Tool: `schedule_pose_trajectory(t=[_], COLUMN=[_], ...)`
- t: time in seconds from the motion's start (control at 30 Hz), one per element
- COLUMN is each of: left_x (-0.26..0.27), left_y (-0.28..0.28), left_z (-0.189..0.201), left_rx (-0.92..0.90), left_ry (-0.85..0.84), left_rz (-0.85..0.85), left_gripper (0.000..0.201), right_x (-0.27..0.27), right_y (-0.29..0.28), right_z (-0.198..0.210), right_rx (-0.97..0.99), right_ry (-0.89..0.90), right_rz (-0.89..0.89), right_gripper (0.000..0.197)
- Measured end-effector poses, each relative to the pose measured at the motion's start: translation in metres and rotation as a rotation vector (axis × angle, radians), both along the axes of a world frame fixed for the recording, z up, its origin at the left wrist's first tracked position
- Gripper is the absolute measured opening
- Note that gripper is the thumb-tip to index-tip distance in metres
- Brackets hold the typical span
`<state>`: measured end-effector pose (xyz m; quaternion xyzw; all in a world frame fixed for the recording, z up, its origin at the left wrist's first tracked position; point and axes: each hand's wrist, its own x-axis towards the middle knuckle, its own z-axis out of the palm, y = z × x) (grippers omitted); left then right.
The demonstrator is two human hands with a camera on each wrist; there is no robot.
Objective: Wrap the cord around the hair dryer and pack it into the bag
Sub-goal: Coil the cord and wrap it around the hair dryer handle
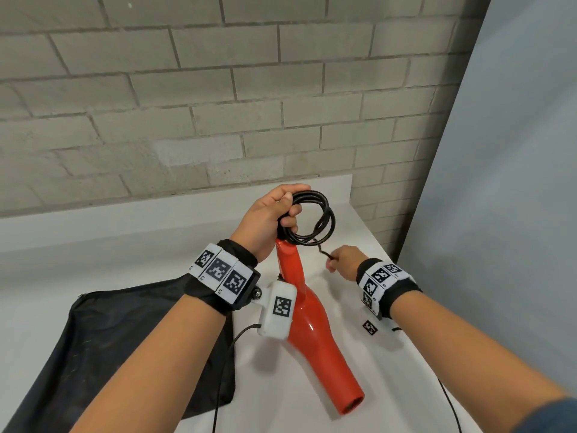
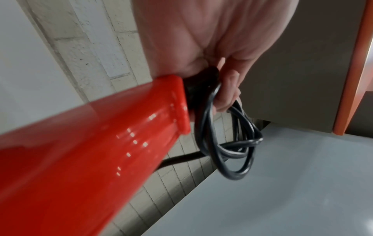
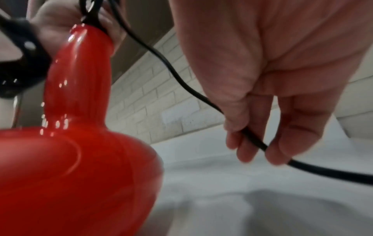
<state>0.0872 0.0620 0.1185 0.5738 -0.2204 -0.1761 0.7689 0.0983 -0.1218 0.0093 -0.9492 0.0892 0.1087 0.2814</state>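
A glossy red hair dryer [image 1: 312, 326] hangs handle-up over the white table, its nozzle pointing toward me. My left hand [image 1: 274, 214] grips the end of the handle [image 2: 173, 102] together with several loops of the black cord [image 1: 312, 217], which dangle in a coil [image 2: 228, 140]. To the right and lower, my right hand [image 1: 342, 260] pinches the loose stretch of cord [image 3: 252, 138] between thumb and fingers; the cord runs on past it [image 3: 333, 174]. The black bag [image 1: 103, 345] lies flat on the table at the left, under my left forearm.
The white table [image 1: 125, 251] ends at a brick wall [image 1: 218, 104] behind and at an edge on the right, with a grey panel [image 1: 515, 182] beyond. Thin black wires [image 1: 224, 370] hang from the wrist cameras.
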Motion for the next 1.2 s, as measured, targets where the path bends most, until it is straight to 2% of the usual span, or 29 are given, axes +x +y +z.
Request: schedule_pose_trajectory(t=[0.07,0.13,0.2,0.27,0.37,0.43,0.5,0.67,0.8,0.93,1.03,1.2], left_x=[0.002,0.003,0.003,0.002,0.003,0.003,0.003,0.0,-0.003,0.001,0.004,0.001], left_y=[0.0,-0.001,-0.003,-0.006,-0.005,-0.004,-0.004,-0.003,-0.007,-0.006,-0.003,-0.002], left_z=[-0.001,-0.001,-0.002,-0.002,-0.001,-0.001,0.0,0.004,0.005,0.004,0.002,0.004], left_rx=[0.003,0.007,0.012,0.015,0.024,0.031,0.04,0.082,0.184,0.211,0.212,0.149], left_ry=[-0.003,-0.019,-0.032,-0.04,-0.049,-0.047,-0.035,-0.043,-0.132,-0.137,-0.15,-0.082], left_rz=[0.017,0.025,0.032,0.043,0.064,0.076,0.076,0.047,0.102,0.148,0.167,0.091], left_gripper=[0.031,0.031,0.031,0.031,0.031,0.031,0.032,0.027,0.021,0.016,0.02,0.031], right_x=[-0.005,-0.012,-0.019,-0.021,-0.027,-0.031,-0.032,-0.02,-0.01,-0.015,-0.021,-0.017], right_y=[0.005,0.013,0.024,0.031,0.032,0.029,0.027,0.019,0.018,0.022,0.022,0.012], right_z=[0.002,0.017,0.035,0.046,0.055,0.055,0.053,0.042,0.039,0.057,0.064,0.081], right_rx=[0.044,0.253,0.468,0.575,0.645,0.672,0.652,0.555,0.483,0.636,0.752,0.829], right_ry=[-0.033,-0.234,-0.427,-0.49,-0.415,-0.41,-0.419,-0.367,-0.352,-0.414,-0.329,-0.286], right_rz=[0.04,0.148,0.263,0.289,0.291,0.317,0.296,0.202,0.134,0.222,0.277,0.184], right_gripper=[0.037,0.048,0.042,0.035,0.04,0.034,0.02,0.033,0.026,0.034,0.024,0.036])
